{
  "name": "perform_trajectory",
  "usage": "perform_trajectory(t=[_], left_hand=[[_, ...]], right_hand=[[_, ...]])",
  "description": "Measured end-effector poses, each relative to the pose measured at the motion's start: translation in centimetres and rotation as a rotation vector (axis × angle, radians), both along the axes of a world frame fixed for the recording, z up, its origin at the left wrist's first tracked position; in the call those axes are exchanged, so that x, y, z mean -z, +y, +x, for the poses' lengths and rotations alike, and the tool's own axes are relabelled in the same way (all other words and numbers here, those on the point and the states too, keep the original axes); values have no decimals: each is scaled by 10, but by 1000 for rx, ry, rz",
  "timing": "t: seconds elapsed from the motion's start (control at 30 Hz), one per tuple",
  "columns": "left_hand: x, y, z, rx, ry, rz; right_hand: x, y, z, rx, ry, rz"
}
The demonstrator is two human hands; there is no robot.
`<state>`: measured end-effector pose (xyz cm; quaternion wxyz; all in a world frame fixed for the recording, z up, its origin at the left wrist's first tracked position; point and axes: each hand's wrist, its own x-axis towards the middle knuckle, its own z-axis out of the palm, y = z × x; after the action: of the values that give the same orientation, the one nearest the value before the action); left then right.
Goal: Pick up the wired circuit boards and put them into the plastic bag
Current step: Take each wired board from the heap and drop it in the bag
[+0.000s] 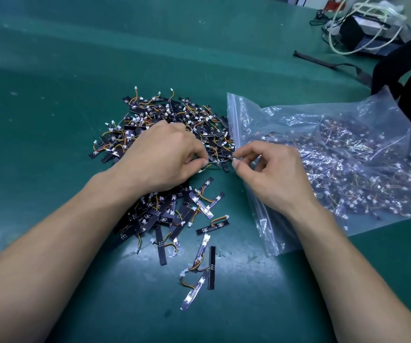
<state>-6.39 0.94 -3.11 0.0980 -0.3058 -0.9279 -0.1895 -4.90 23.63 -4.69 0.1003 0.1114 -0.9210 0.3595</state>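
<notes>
Wired circuit boards (174,112) lay heaped on the green mat (51,95), touching the mouth of the plastic bag (348,144).
Each looked light: a thin, stiff black strip with a limp wire tail, likely to snag its neighbours. The left hand (164,154) curled over the heap's near edge, thumb and forefinger pinching a board. The right hand (276,177) pinched a white connector (235,159) beside the bag's mouth, its other fingers loosely bent. Gripping the strip seemed safer than tugging the wire at its solder joints.
</notes>
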Motion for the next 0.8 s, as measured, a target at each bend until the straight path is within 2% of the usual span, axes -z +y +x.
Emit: perform_trajectory(t=[0.27, 0.63, 0.8], left_hand=[[-6, 5, 6, 82, 38, 61], [-1, -1, 2, 29, 112, 178], [1, -1, 1, 59, 115, 214]], right_hand=[[-3, -4, 3, -171, 50, 11], [-4, -4, 4, -174, -29, -185], [-4, -4, 4, -176, -43, -214]])
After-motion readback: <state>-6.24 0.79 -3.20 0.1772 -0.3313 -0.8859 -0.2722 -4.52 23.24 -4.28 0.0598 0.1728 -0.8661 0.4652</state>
